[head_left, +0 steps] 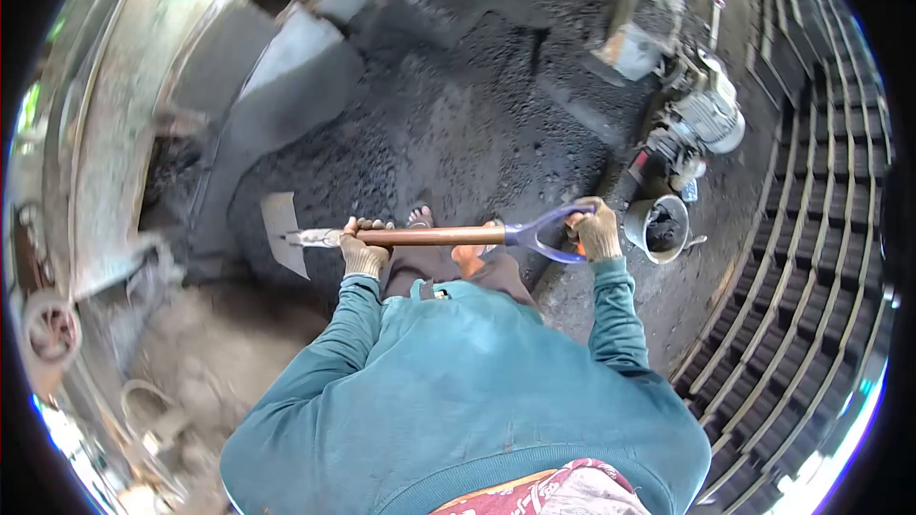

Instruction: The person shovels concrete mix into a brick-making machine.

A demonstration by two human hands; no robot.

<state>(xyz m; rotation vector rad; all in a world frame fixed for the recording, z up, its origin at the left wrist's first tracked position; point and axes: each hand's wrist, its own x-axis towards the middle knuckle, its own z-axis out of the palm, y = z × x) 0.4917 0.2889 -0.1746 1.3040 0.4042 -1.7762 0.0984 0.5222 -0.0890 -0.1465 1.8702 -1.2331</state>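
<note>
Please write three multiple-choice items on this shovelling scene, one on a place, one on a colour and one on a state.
1. Where does the small bucket stand?
A. beside the right hand
B. under the shovel blade
C. on the stacked racks

2. What colour is the grip at the end of the shovel?
A. red
B. blue
C. yellow

3. How is the shovel held?
A. upright, blade planted in the ground
B. lying loose on the ground
C. roughly level, in both hands

Answers:
1 A, the bucket sits just past the right hand.
2 B, the loop grip in that hand is blue.
3 C, the left hand clasps the shaft near the blade and the right hand the grip.
</note>
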